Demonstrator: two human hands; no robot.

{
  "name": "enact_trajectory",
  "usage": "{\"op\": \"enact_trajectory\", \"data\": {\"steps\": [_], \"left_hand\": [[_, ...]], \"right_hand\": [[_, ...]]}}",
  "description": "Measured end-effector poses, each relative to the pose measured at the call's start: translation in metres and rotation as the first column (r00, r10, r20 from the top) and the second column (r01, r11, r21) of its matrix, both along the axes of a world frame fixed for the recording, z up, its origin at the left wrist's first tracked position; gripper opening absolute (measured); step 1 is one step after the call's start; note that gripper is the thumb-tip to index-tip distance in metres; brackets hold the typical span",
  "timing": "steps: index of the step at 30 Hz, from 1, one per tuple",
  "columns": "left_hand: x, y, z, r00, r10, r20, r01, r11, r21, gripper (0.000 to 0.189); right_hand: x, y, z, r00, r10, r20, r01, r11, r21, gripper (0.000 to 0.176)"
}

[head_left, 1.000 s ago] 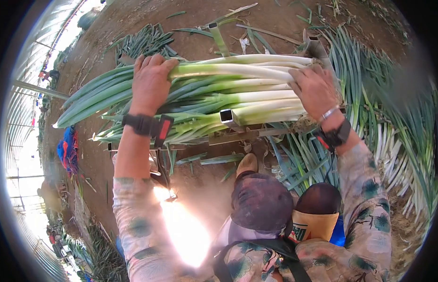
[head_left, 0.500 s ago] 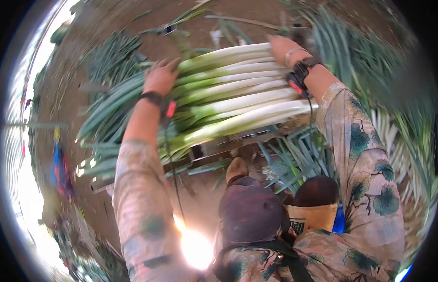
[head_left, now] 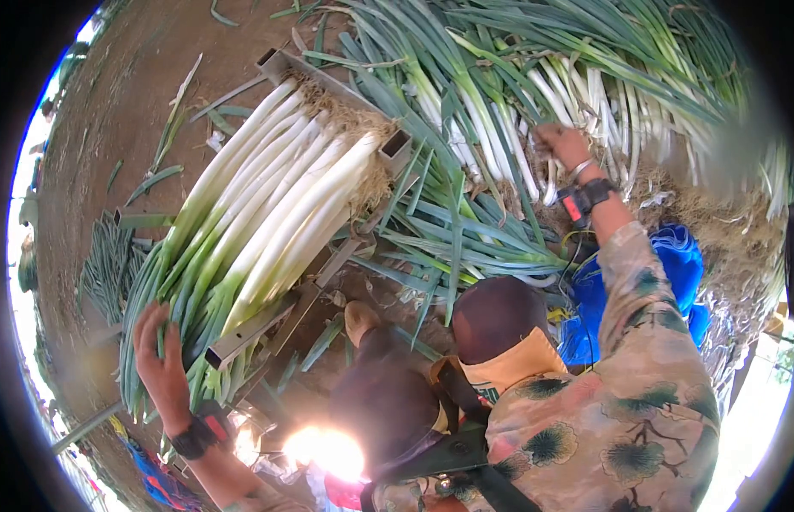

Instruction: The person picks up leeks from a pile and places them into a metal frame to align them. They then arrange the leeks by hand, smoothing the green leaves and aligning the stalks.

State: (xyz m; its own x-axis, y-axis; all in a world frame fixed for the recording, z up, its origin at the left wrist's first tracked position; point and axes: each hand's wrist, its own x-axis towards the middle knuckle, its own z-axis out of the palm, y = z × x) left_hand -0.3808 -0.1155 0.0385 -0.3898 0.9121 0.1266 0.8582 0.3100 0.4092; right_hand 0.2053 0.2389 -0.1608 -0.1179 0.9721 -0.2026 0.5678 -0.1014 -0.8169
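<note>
A bundle of thick green onions (head_left: 260, 188) lies side by side on a metal frame (head_left: 252, 328), white stalks and roots toward the frame's far end. At the leafy end, my left hand (head_left: 162, 363) rests against the green leaves, its fingers extended and somewhat apart. Off to the right, my right hand (head_left: 563, 145) is at the white stalks of a large pile of green onions (head_left: 610, 102). Its fingers are bent round a stalk there; the fingertips are partly hidden.
Loose green leaves (head_left: 465, 239) lie between the frame and the pile. A blue mesh bag (head_left: 674, 256) sits beyond my right forearm. More green onion leaves (head_left: 111, 264) lie left of the frame. My knees (head_left: 499, 316) and shoe (head_left: 360, 322) are close to the frame.
My right hand has left the root end of the bundle and moved to the pile at right. My left hand has slid toward the leaf ends. The view has turned right.
</note>
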Motion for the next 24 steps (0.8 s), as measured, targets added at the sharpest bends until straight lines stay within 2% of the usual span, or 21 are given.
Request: {"op": "enact_trajectory", "data": {"steps": [2, 4, 6, 8, 11, 13, 15, 17, 19, 21, 23, 24], "left_hand": [[0.037, 0.007, 0.001, 0.996, 0.060, 0.062, -0.060, 0.998, -0.006, 0.024], [0.049, -0.002, -0.002, 0.988, 0.112, 0.107, -0.113, 0.994, -0.002, 0.024], [0.059, -0.009, -0.009, 0.981, 0.132, 0.145, -0.134, 0.991, 0.004, 0.026], [0.064, -0.021, -0.016, 0.975, 0.155, 0.161, -0.154, 0.988, -0.016, 0.027], [0.073, -0.029, -0.017, 0.971, 0.191, 0.146, -0.193, 0.981, -0.002, 0.027], [0.080, -0.034, -0.013, 0.977, 0.184, 0.104, -0.188, 0.982, 0.027, 0.026], [0.088, -0.036, -0.005, 0.978, 0.196, 0.067, -0.199, 0.979, 0.040, 0.026], [0.094, -0.036, 0.002, 0.980, 0.192, 0.044, -0.195, 0.978, 0.079, 0.025], [0.095, -0.038, 0.005, 0.980, 0.193, 0.048, -0.197, 0.974, 0.115, 0.025], [0.102, -0.030, 0.013, 0.984, 0.175, 0.018, -0.176, 0.968, 0.179, 0.025], [0.109, -0.020, 0.023, 0.984, 0.151, -0.097, -0.124, 0.963, 0.239, 0.025], [0.112, -0.016, 0.028, 0.977, 0.146, -0.156, -0.101, 0.959, 0.265, 0.025]], "right_hand": [[0.029, 0.003, -0.055, 0.992, -0.124, 0.015, 0.124, 0.991, -0.053, 0.036], [0.040, 0.011, -0.141, 0.952, -0.115, 0.284, 0.124, 0.992, -0.016, 0.040], [0.012, 0.004, -0.158, 0.893, -0.015, 0.449, 0.001, 0.999, 0.032, 0.045], [-0.014, -0.005, -0.196, 0.889, -0.167, 0.426, 0.132, 0.985, 0.111, 0.046], [-0.040, -0.011, -0.161, 0.819, -0.083, 0.567, 0.153, 0.985, -0.076, 0.051], [-0.028, -0.010, -0.137, 0.900, 0.055, 0.433, -0.014, 0.995, -0.097, 0.051], [-0.012, -0.019, -0.113, 0.922, 0.170, 0.347, -0.140, 0.984, -0.110, 0.054], [0.004, -0.052, -0.087, 0.963, 0.151, 0.223, -0.162, 0.986, 0.035, 0.051], [0.025, -0.086, -0.079, 0.989, 0.052, 0.140, -0.056, 0.998, 0.022, 0.050], [0.034, -0.114, -0.046, 0.996, -0.027, 0.085, 0.035, 0.995, -0.091, 0.046], [0.046, -0.138, -0.057, 0.976, -0.025, 0.216, -0.028, 0.970, 0.240, 0.044], [0.047, -0.147, -0.046, 0.988, -0.011, 0.154, -0.023, 0.975, 0.220, 0.046]]}}
